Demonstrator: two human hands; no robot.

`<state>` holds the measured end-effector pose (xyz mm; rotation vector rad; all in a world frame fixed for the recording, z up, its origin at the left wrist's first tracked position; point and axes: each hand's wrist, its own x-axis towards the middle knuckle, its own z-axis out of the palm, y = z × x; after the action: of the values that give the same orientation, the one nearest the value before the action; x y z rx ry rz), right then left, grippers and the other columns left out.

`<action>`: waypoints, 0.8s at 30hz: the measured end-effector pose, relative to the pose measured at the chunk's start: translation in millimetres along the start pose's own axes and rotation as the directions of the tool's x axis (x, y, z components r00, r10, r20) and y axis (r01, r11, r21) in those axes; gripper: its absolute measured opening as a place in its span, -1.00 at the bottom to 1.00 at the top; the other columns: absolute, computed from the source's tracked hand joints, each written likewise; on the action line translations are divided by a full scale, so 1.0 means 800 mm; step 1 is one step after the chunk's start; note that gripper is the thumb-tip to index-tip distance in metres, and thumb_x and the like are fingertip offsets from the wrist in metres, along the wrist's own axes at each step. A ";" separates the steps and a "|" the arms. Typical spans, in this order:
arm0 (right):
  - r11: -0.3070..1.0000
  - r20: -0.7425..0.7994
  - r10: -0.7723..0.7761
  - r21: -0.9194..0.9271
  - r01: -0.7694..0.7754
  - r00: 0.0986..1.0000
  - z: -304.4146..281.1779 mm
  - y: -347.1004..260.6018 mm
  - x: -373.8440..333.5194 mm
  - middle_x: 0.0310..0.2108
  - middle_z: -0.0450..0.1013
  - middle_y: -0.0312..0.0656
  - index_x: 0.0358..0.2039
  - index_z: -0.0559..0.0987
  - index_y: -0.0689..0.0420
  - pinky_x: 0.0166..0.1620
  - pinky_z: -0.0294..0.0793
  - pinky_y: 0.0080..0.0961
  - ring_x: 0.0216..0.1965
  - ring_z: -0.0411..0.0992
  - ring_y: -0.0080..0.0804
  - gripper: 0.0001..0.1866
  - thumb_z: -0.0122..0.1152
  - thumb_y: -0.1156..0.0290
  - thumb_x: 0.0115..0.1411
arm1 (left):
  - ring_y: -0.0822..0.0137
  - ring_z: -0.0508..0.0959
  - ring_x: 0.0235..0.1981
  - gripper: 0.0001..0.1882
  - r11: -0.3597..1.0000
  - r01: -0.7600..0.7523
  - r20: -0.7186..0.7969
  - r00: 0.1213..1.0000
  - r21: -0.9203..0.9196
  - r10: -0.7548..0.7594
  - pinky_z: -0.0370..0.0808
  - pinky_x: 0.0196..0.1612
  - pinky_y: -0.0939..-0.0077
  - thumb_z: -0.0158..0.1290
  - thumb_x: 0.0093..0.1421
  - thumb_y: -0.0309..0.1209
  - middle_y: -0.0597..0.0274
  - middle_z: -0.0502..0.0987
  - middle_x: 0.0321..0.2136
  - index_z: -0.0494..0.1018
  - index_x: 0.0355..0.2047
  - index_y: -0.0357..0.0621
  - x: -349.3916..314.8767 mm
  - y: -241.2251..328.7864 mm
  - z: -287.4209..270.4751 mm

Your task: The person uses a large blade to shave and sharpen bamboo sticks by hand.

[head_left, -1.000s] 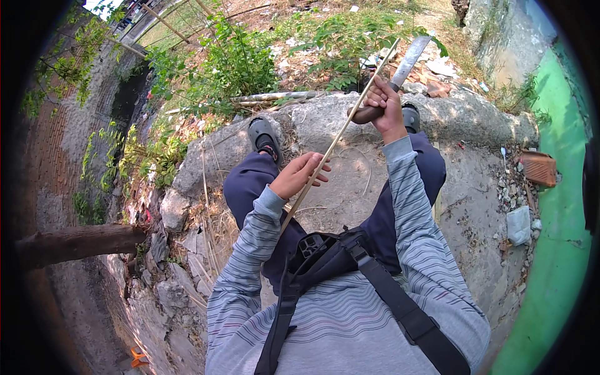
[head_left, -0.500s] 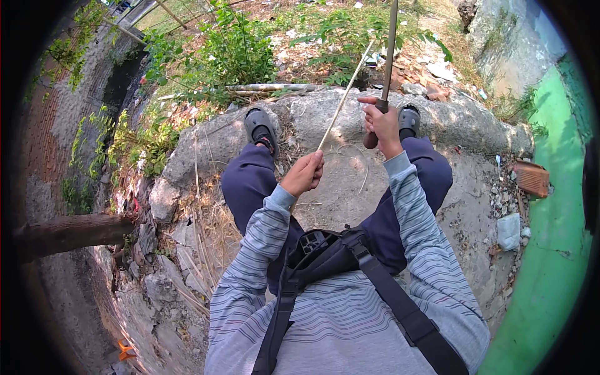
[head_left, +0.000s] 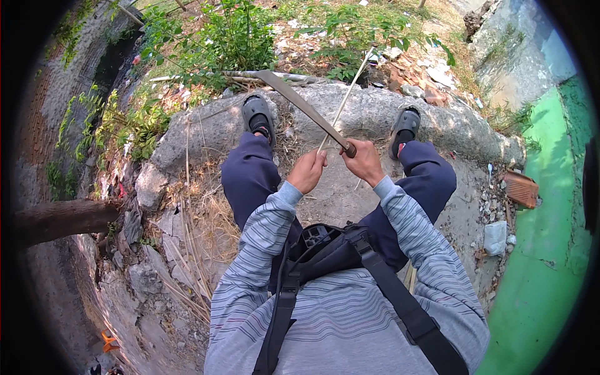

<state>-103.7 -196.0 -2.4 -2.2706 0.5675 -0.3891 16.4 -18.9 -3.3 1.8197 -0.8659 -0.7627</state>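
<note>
My left hand (head_left: 307, 170) is closed round the lower end of a thin, pale stick (head_left: 354, 82), which slants up and away to the right. In my right hand (head_left: 365, 161) is the brown handle of a machete (head_left: 299, 103). Its long dark blade points up and to the left and passes across the stick just above my left hand. Where they cross, I cannot tell whether blade and stick touch. Both hands are close together between my knees, above the bare ground.
A rough concrete ledge (head_left: 350, 112) runs beyond my feet, with green plants (head_left: 240, 47) and litter behind. To the right lie a brown plastic basket (head_left: 520, 189) and a pale packet (head_left: 495, 238) beside a green wall (head_left: 540, 250). A log (head_left: 65, 217) juts in from the left.
The machete has swung from upright on the right to slanting left across the stick. My right hand has moved lower and nearer my left, which still holds the stick.
</note>
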 end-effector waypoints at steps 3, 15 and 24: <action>0.999 -0.010 -0.023 -0.029 0.022 1.000 0.003 0.002 0.003 -0.51 0.56 0.06 -0.33 0.67 0.11 -0.33 0.53 -0.10 -0.40 0.57 0.12 -0.82 0.34 0.34 0.06 | 0.47 0.28 -0.64 -0.49 0.998 0.031 0.055 0.998 -0.056 -0.028 0.27 -0.49 0.42 -0.23 0.55 -0.09 0.38 0.29 -0.70 0.42 -0.41 -0.20 0.002 0.001 -0.003; 0.973 0.024 0.006 -0.230 -0.001 1.000 0.014 0.013 0.015 -0.46 0.59 0.03 -0.36 0.71 -0.05 -0.24 0.59 -0.02 -0.36 0.59 0.12 -0.84 0.24 0.32 0.02 | -0.08 0.51 -0.47 -0.49 0.977 0.047 -0.060 0.998 0.207 -0.035 0.40 -0.31 0.07 -0.19 0.51 -0.11 -0.10 0.48 -0.57 0.43 -0.42 -0.29 -0.005 0.004 0.001; 0.963 0.008 -0.002 -0.271 0.004 1.000 0.021 0.025 0.028 -0.49 0.58 0.01 -0.40 0.67 -0.02 -0.29 0.58 -0.01 -0.39 0.58 0.13 -0.88 0.27 0.32 0.01 | -0.36 0.55 -0.33 -0.54 0.955 0.122 -0.082 0.991 0.271 -0.104 0.40 -0.24 -0.16 -0.17 0.50 -0.17 -0.32 0.53 -0.47 0.45 -0.35 -0.36 -0.013 0.018 -0.003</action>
<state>-83.3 -209.9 -26.2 -2.5333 0.6473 -0.3198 9.0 -13.7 12.3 2.1445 -0.8634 -0.6740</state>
